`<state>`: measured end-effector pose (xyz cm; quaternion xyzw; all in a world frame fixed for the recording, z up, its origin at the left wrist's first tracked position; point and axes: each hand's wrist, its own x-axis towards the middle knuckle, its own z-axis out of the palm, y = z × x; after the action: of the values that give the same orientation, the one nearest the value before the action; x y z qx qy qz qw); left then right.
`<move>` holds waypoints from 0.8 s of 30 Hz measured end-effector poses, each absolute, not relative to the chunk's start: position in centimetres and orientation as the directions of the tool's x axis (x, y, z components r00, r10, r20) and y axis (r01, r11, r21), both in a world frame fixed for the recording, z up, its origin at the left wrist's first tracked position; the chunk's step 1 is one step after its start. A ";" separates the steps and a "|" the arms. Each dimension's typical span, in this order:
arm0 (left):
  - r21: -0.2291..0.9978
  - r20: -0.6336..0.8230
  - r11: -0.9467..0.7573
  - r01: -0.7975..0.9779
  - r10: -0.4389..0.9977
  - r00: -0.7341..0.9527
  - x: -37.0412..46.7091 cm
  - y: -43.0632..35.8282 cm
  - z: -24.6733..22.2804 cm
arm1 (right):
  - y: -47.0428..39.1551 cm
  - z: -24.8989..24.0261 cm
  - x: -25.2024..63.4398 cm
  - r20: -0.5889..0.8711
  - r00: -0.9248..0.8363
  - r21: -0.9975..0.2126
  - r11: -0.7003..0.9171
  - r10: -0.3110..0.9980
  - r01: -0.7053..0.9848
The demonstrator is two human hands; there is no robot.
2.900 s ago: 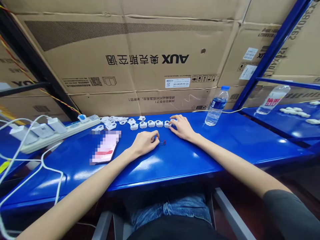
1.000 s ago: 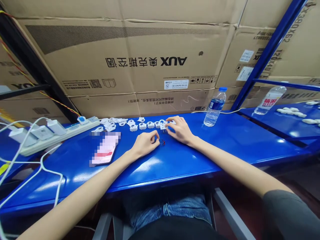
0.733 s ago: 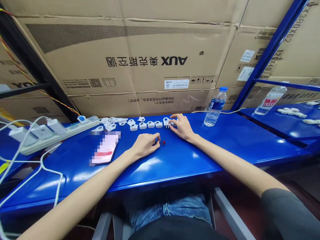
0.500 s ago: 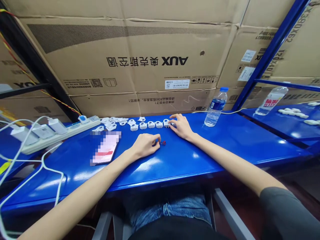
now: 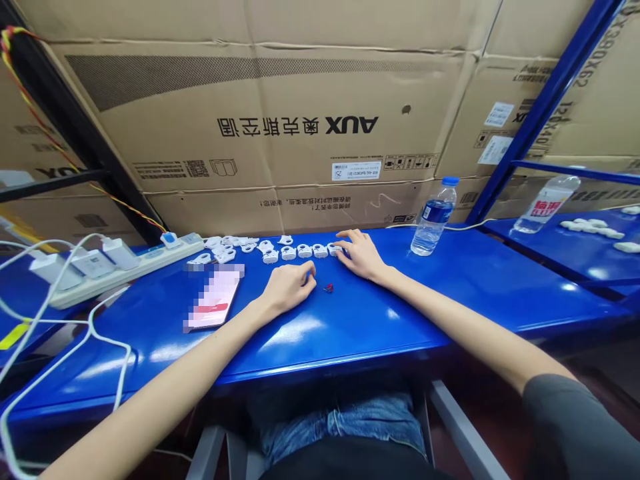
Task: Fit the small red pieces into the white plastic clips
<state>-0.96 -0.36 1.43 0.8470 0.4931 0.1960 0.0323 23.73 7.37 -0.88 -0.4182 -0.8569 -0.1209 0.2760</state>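
The left hand has a narrow grip, contents unclear. At its three o'clock a red part lies on the bench, legs toward nine. Beyond, the right hand, grip half-spread, meets a nine-to-three row of white plugs; whether holding one, unclear.

At the centre, the right hand partly covers a white piece; whether it grips it cannot be told. The left hand is curled, its palm hidden. The red bits near it are too small to count. Left of centre, coarse blocks blur the phone. The left forearm is cut off lower left, the sleeve lower right, the carton at the top.
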 end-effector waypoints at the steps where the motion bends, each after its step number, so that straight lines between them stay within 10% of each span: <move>1: 0.248 0.304 -0.497 0.832 0.855 0.420 -1.0 -0.3 1.4 | 7.3 -0.7 23.3 0.567 -0.516 -0.011 0.633 0.642 0.774; 24: 0.423 0.358 -0.325 0.846 0.917 0.173 -1.2 0.5 0.8 | 6.7 -0.7 20.7 0.620 -0.545 -0.071 0.732 0.564 0.677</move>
<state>-1.16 0.48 0.83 0.7632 0.5777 0.2826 0.0632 20.67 6.72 -0.69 -0.3550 -0.8744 -0.0887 0.3187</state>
